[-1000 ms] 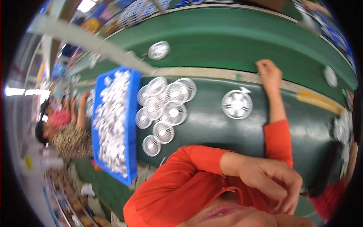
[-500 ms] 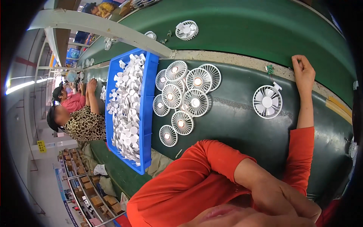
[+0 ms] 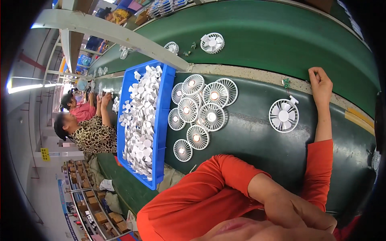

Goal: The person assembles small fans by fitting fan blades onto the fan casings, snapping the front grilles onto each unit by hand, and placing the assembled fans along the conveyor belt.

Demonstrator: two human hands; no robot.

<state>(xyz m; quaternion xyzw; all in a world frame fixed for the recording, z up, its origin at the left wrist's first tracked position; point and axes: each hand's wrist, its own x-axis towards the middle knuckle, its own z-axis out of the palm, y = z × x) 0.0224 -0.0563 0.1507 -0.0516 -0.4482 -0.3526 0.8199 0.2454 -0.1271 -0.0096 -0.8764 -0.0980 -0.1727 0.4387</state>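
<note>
My right hand (image 3: 321,83) rests at the edge between the work surface and the green belt, fingers loosely curled with nothing visible in them. Just left of it lies a white fan (image 3: 284,115) with white blades inside a round grille. A thin wire runs from this fan to a small green circuit board (image 3: 286,82) on the ledge. My left arm is bent across the front, and my left hand (image 3: 297,211) is folded close to me at the bottom. Its fingers are hidden. Several round white fan grilles (image 3: 212,116) lie piled left of the fan.
A blue bin (image 3: 161,136) full of white fan blades (image 3: 138,120) stands left of the grilles. Beyond the ledge, the green belt (image 3: 265,36) carries another fan (image 3: 212,43) and small circuit boards. A pale metal beam (image 3: 108,28) crosses above. Co-workers (image 3: 94,134) sit at the left.
The whole view has shifted, so the bin and grilles appear slightly lower and farther right. My hands keep about the same pose, and the fan stays beside my right hand.
</note>
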